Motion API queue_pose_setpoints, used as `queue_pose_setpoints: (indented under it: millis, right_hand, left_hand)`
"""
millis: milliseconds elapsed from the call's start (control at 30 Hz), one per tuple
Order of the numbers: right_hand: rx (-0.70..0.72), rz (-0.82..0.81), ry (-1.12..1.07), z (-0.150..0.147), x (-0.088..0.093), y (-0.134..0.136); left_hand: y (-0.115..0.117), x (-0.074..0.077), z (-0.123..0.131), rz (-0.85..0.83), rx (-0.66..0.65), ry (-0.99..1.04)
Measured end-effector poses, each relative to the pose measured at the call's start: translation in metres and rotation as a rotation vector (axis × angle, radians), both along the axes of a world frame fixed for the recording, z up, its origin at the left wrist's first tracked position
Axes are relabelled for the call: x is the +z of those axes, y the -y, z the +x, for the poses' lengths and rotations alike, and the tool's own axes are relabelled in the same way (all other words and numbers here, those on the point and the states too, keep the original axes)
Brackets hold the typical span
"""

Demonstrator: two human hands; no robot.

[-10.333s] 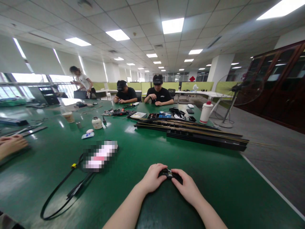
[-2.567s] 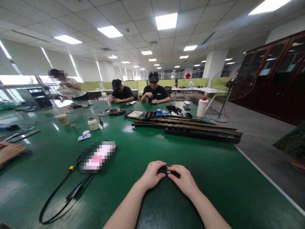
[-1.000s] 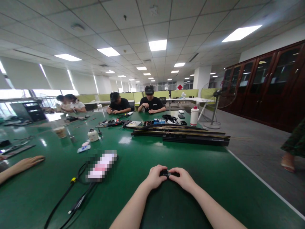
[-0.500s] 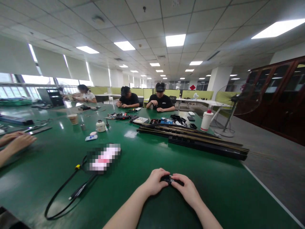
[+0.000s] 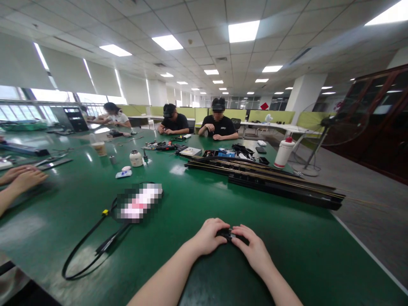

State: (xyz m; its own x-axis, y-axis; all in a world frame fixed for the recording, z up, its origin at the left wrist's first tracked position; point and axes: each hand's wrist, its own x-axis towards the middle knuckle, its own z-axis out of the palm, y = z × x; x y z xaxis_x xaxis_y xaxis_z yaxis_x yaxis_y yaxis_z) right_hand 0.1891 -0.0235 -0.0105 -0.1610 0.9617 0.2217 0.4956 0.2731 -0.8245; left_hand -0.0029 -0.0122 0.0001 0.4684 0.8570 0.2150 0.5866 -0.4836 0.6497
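Note:
Both of my hands meet over the green tabletop (image 5: 178, 204), low in the head view and right of the middle. A small dark object (image 5: 227, 234) with a light, shiny part lies between them. My left hand (image 5: 210, 236) grips its left side with fingers and thumb. On its right side, my right hand (image 5: 250, 244) pinches it near the shiny part. The fingers cover most of the object, so I cannot make out what it is.
A phone-like device (image 5: 142, 202) and a black cable (image 5: 75, 250) lie to the left. Long dark rails (image 5: 287, 192) with thin rods stretch across behind my hands. A white bottle (image 5: 284, 153) stands beyond. Another person's hands (image 5: 27, 180) rest at far left.
The view has shifted slightly, so the far items sit a little differently in the frame. My hands keep hold of the small dark object in nearly the same pose.

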Motion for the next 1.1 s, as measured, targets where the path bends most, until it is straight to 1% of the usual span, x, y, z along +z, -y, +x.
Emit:
queue_pose_setpoints:
  millis: [233,400,567,700,833,1100]
  right_hand:
    - [0.008,-0.065,0.006,0.0002,0.0012,-0.0013]
    - [0.051,-0.092,0.028,0.0028,0.0025,-0.0016]
    - [0.042,-0.032,0.043,0.0019,0.0009,-0.0003]
    - [0.032,0.021,0.011,0.0011,-0.0002,0.0008]
    - [0.027,0.03,-0.023,0.0012,0.0008,0.0013]
    - [0.007,0.029,0.036,-0.0001,0.0058,0.0045]
  left_hand:
    - [0.0,0.0008,-0.0009,-0.006,-0.012,-0.011]
    - [-0.0007,-0.0015,-0.0008,-0.002,-0.008,-0.014]
    - [-0.0009,-0.0043,-0.0006,0.014,-0.009,-0.003]
    - [-0.0009,-0.0047,-0.0001,0.015,-0.014,0.002]
    - [-0.0007,-0.0027,0.0004,0.001,-0.017,-0.007]
    - [0.0001,-0.0012,-0.0008,-0.012,-0.022,-0.013]
